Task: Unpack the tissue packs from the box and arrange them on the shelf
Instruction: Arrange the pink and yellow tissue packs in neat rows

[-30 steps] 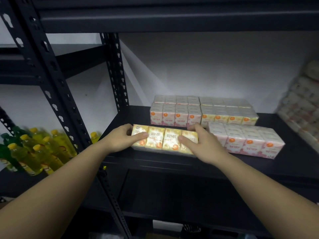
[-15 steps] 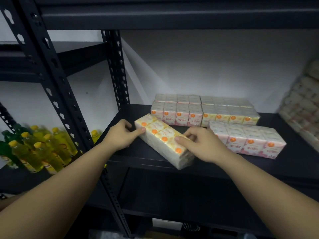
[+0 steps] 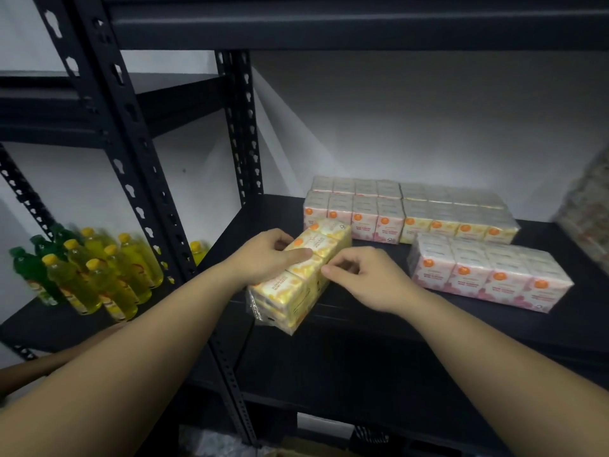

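Note:
A yellow tissue pack lies on the black shelf, turned lengthwise with its near end sticking out over the front edge. My left hand grips its left side, thumb across the top. My right hand holds its right side with curled fingers. At the back of the shelf stand a pink pack and a yellow pack side by side. Another pink pack lies in front of them on the right.
Black slotted uprights frame the shelf on the left. Beyond them, a lower shelf carries several yellow and green bottles. Wrapped goods are stacked at the far right. Another person's arm shows at the lower left.
The yellow pack has been swung from lying crosswise along the shelf front to pointing front to back. Both hands turned with it and stayed on its sides.

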A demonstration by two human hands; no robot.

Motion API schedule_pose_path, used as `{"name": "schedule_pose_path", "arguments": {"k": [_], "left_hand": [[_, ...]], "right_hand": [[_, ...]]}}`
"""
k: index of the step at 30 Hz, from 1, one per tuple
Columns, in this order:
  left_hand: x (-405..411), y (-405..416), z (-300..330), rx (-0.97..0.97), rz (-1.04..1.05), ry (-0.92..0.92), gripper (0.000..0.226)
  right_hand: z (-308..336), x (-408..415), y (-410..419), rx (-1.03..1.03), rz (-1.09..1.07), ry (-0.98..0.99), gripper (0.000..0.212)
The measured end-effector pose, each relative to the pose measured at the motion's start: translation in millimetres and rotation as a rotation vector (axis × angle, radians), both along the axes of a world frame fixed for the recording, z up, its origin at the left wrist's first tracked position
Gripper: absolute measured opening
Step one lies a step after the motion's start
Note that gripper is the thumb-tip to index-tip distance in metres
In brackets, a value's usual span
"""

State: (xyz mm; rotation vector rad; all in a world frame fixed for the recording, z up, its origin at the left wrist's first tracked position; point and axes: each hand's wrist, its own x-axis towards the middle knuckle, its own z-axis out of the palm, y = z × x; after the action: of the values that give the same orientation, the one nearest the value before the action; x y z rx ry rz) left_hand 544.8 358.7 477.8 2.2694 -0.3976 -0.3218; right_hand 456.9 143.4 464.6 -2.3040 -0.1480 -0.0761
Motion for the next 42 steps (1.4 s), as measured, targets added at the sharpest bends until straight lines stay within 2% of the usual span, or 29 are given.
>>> {"name": "schedule_pose_path", "arguments": {"k": [3, 6, 9, 11, 14, 17, 20, 24, 27, 31, 35, 38, 42], "left_hand": [[-4.6, 1.6, 6.3, 0.123, -0.012, -0.074, 0.056], [-5.9, 1.3, 9.8, 0.216, -0.089, -0.011, 0.063], [-4.4, 2.2, 12.8, 0.182, -0.137, 0.026, 0.059], [-2.9, 3.0, 16.6, 0.131, -0.214, 0.021, 0.055], [1.5, 1.7, 23.8, 0.152, -0.359, -0.026, 0.058], [6.7, -1.0, 27.3, 0.23, -0.413, -0.049, 0.056], [10.9, -3.9, 28.7, 0.24, -0.45, -0.082, 0.05], [19.1, -16.8, 28.0, 0.33, -0.431, -0.382, 0.067], [21.5, -26.1, 11.0, 0.368, -0.434, -0.523, 0.075], [17.5, -29.2, -4.8, 0.325, -0.433, -0.571, 0.076], [17.3, -39.8, -0.1, 0.419, -0.418, -0.544, 0.097], [23.1, -49.8, -5.4, 0.537, -0.425, -0.478, 0.104], [33.0, -46.2, -6.5, 0.51, -0.443, -0.475, 0.101]], "right_hand": [[-0.3, 9.8, -6.3, -0.042, -0.073, -0.077, 0.013], [-0.8, 24.7, -11.7, -0.144, -0.111, -0.222, 0.016], [6.6, 42.3, -12.9, -0.164, -0.125, -0.345, 0.024], [14.8, 52.4, -14.5, -0.234, -0.079, -0.315, 0.035], [18.6, 59.2, -22.1, -0.352, 0.024, -0.14, 0.051], [11.4, 52.5, -28.8, -0.347, 0.051, -0.015, 0.048], [8.8, 44.3, -33.5, -0.318, -0.006, -0.076, 0.046], [11.6, 38.3, -40.8, -0.485, -0.113, -0.304, 0.049], [7.2, 31.3, -47.5, -0.566, -0.132, -0.342, 0.047], [-6.0, 18.0, -56.6, -0.595, -0.094, -0.362, 0.049], [1.4, 5.3, -80.5, -0.515, -0.191, -0.427, 0.053], [7.7, -6.3, -114.7, -0.47, -0.271, -0.362, 0.05], [8.2, -32.4, -177.1, -0.48, -0.37, -0.233, 0.069]]}}
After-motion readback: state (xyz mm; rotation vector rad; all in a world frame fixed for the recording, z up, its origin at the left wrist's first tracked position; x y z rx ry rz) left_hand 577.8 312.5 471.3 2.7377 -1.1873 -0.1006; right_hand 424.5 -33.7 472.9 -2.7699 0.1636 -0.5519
